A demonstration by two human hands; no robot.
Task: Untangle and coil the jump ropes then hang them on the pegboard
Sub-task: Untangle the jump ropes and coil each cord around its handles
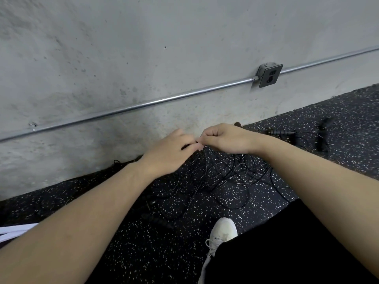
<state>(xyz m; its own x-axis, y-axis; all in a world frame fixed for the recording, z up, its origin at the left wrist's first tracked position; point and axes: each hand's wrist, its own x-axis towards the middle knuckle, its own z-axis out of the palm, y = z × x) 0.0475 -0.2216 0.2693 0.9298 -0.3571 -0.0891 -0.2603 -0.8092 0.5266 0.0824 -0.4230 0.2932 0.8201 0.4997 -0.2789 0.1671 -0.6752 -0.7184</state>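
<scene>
- We are pinching one thin black cord between the left hand (166, 154) and right hand (223, 138), fingertips nearly touching.
- The jump ropes (223, 177) are lying tangled on the speckled floor (143, 253), directly below the pinch, near the wall (143, 58).
- The tangle is showing no single long axis.

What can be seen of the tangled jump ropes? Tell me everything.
The jump ropes are thin, glossy black cords, looking plastic-coated, heaped in overlapping loops on the speckled floor by the wall. Ribbed black handles lie to the right. The left hand and right hand pinch a strand above the pile, still uncoiled.
</scene>
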